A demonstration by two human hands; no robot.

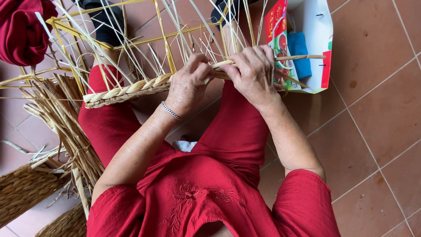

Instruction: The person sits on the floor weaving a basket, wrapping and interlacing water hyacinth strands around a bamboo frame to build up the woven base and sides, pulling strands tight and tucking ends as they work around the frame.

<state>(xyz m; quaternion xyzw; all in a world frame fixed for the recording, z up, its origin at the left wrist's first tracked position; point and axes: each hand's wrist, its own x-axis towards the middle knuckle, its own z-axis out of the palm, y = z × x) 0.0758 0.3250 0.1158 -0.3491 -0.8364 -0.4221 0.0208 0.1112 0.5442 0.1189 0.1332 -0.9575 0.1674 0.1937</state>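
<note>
Over the lap: left hand [188,83] & right hand [252,70] fingers closed on braid [131,90]; keep straw strands [302,57] taut, crossings even.

We see a pale yellow braid [131,90] with a plaited pattern. The loose straws [131,39] are yellow too. Our clothes [210,193] are deep red, with red stitched flowers on the front. A silver bracelet [170,110] shines on our wrist. The floor tiles [377,109] are brown-orange with light lines. The bag [313,26] far right is white, red and green, with something blue inside. Woven baskets [22,188] near left are tan.
</note>
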